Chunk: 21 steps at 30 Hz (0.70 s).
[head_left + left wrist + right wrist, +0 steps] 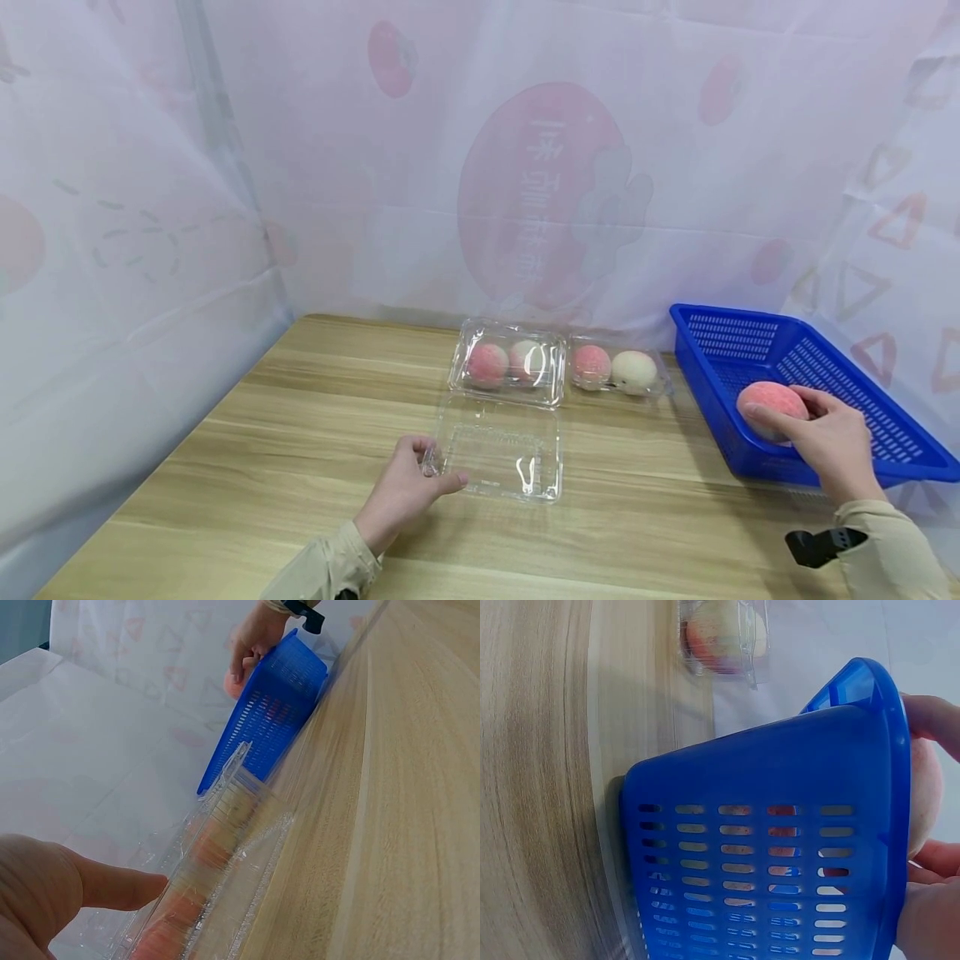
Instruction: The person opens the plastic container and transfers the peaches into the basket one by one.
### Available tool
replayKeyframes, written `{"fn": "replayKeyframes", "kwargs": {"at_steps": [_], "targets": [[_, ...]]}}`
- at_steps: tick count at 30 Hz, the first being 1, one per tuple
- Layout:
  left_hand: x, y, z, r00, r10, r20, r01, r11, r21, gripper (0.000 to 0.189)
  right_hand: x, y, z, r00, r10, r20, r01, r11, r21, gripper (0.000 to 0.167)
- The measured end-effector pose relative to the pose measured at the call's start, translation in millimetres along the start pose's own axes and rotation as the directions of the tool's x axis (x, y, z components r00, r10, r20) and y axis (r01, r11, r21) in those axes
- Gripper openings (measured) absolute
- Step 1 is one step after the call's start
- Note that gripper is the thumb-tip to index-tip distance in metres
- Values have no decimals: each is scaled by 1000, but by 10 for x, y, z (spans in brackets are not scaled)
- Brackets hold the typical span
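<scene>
My right hand point(836, 437) grips a pink-and-cream peach point(771, 407) above the near left rim of the blue basket point(720, 433). In the right wrist view the basket wall point(757, 772) covers part of the peach point(926, 791). At the left corner of an opened clear plastic clamshell box point(502, 454), my left hand point(405, 487) holds the edge, fingers curled there and thumb stretched along the near side. The left wrist view shows the thumb point(124, 885) right at the plastic edge. Two peaches point(487, 365) sit in the box's far half.
Right of the opened box stands another clear box point(660, 375) with two peaches. Pinkish shapes point(736, 850) show through the basket's holes. A wooden table point(300, 467) carries everything, with printed white cloth point(337, 208) hanging behind and at both sides.
</scene>
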State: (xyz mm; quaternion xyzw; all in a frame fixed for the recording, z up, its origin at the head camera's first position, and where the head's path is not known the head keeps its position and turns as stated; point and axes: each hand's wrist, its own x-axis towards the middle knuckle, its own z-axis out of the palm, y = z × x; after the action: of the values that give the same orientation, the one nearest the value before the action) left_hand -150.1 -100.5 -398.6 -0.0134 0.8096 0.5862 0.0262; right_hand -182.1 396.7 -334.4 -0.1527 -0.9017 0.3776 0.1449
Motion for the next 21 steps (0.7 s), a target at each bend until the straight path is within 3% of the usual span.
{"fn": "replayKeyframes", "kwargs": {"at_steps": [21], "targets": [[2, -9, 3, 1000, -7, 1, 7, 1000, 6, 73, -7, -2, 13, 999, -48, 7, 48, 999, -17, 91]]}}
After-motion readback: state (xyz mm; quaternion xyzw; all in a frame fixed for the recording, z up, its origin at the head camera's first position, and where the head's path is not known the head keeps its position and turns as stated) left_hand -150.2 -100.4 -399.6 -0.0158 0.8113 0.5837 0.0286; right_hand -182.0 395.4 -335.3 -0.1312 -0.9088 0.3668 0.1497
